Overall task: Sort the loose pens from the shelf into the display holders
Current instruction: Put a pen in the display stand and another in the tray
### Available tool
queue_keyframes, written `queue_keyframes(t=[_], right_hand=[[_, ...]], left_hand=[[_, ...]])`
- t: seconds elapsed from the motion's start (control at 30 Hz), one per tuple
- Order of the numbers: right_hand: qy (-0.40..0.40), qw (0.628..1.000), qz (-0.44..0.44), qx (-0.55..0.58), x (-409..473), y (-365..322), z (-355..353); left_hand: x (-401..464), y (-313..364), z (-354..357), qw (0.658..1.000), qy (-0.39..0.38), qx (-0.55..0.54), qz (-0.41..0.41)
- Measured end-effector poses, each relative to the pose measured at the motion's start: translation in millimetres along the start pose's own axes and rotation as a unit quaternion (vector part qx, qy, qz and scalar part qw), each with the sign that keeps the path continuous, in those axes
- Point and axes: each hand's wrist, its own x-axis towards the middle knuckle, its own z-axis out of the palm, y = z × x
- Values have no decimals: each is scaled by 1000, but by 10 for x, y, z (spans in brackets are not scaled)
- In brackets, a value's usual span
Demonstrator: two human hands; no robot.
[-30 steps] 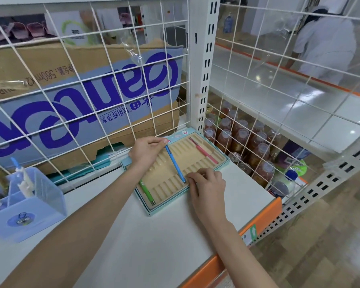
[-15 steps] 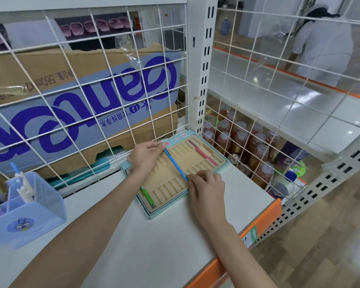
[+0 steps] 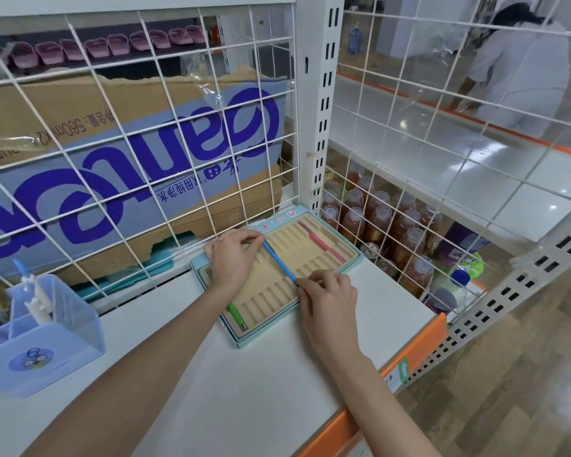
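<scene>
The blue pen (image 3: 279, 262) lies across the grooved display tray (image 3: 314, 245) on the shelf (image 3: 244, 384). The left hand (image 3: 233, 260) pinches its far end; the right hand (image 3: 328, 296) pinches its near end. Judged light, rigid and smooth: grip both ends, then seat it in 1 groove.

Left hand (image 3: 233, 262), right hand (image 3: 327, 295) pinch blue pen (image 3: 279, 263) over tray (image 3: 351, 258).

A shop: white metal shelf with orange price rail (image 3: 419, 354), white wire-grid dividers (image 3: 139, 179), stocked amber drink bottles (image 3: 379, 222) beyond the fingers.
</scene>
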Motion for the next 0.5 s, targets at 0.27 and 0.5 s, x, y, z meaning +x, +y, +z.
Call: queue_keyframes(t=[0.27,0.5], right_hand=[[-3,1000,-7,-10,-12,3,26],[7,1000,-14,-23,-16,6,36]], left_hand=[[-11,-40,17,995,15,95,41],[-14,-98,-2,973,-13,139,182]])
